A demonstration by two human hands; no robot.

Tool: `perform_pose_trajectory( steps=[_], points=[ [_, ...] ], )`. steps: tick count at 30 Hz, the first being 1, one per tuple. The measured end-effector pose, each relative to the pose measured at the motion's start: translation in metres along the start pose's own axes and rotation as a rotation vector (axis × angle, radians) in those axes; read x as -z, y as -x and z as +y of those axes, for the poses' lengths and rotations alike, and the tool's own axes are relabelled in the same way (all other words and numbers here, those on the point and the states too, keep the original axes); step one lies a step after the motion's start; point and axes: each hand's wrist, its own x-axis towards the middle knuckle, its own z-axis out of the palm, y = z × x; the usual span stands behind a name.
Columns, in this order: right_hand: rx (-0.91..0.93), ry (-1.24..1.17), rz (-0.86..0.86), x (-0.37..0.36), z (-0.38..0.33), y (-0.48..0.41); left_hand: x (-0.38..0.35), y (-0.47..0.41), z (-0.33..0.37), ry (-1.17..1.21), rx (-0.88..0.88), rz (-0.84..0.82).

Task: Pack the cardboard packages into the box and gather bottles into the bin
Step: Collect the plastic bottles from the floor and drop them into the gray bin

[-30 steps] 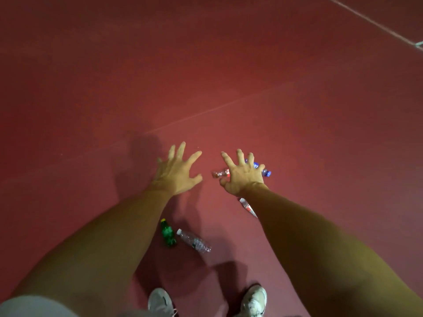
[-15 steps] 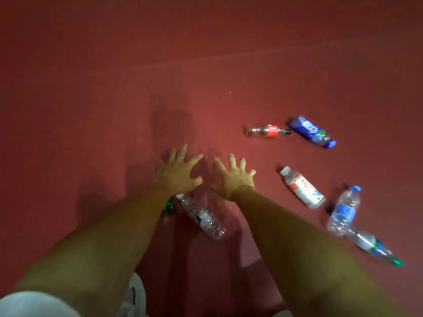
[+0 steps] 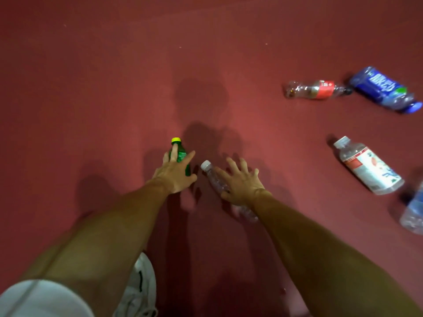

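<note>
Now, fingers spread, left hand point(image 3: 174, 177) has come over green bottle point(image 3: 182, 154), right hand point(image 3: 242, 186) over clear bottle point(image 3: 211, 175).

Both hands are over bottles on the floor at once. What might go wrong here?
The left hand only rests straight fingers on the round green bottle, so it may roll away. The right hand is spread over the thin clear bottle, which might slip or crumple when grabbed.

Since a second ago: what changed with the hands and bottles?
Both hands came down: the left hand lays spread fingers over the green plastic bottle with yellow cap, the right hand over the small clear plastic bottle with white cap. Neither is gripped or lifted. Both stay lying on the red floor.
</note>
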Motion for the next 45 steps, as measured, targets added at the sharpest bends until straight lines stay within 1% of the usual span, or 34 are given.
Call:
perform_pose_trajectory(
  steps=[3, 6, 11, 14, 16, 19, 22, 25, 29, 32, 35, 38, 42, 45],
  points=[
    [0.008, -0.056, 0.029, -0.003, 0.015, 0.003, -0.007, -0.008, 0.007, 0.025, 0.059, -0.031],
    [-0.054, -0.105, 0.039, -0.006, 0.03, 0.004, -0.015, -0.015, 0.018, 0.004, 0.104, -0.042],
    [-0.202, -0.113, 0.121, -0.007, 0.059, 0.014, -0.017, -0.016, 0.033, -0.11, 0.053, 0.042],
    [-0.221, -0.123, 0.151, -0.012, 0.074, 0.022, -0.02, -0.013, 0.036, -0.122, 0.032, 0.065],
    [-0.22, -0.108, 0.153, -0.015, 0.078, 0.025, -0.023, -0.011, 0.042, -0.125, -0.01, 0.061],
    [-0.23, -0.066, 0.185, -0.02, 0.08, 0.026, -0.028, -0.009, 0.065, -0.112, -0.136, 0.047],
    [-0.275, -0.091, 0.201, -0.023, 0.086, 0.031, -0.036, -0.01, 0.1, -0.096, -0.235, 0.03],
    [-0.316, -0.13, 0.187, -0.023, 0.099, 0.041, -0.045, -0.011, 0.127, -0.077, -0.288, 0.016],
    [-0.379, -0.192, 0.152, -0.023, 0.12, 0.058, -0.05, -0.01, 0.15, -0.115, -0.232, 0.018],
    [-0.418, -0.257, 0.093, -0.026, 0.125, 0.068, -0.05, -0.012, 0.155, -0.096, -0.213, 0.054],
    [-0.434, -0.24, 0.057, -0.026, 0.126, 0.069, -0.046, -0.017, 0.159, -0.091, -0.202, 0.013],
    [-0.442, -0.22, 0.058, -0.02, 0.122, 0.062, -0.041, -0.019, 0.164, -0.096, -0.186, -0.031],
    [-0.412, -0.234, 0.033, 0.003, 0.105, 0.049, -0.019, -0.019, 0.161, -0.12, -0.219, -0.003],
    [-0.374, -0.238, 0.076, 0.046, 0.096, 0.055, 0.02, -0.005, 0.155, -0.094, -0.215, 0.071]
  ],
)
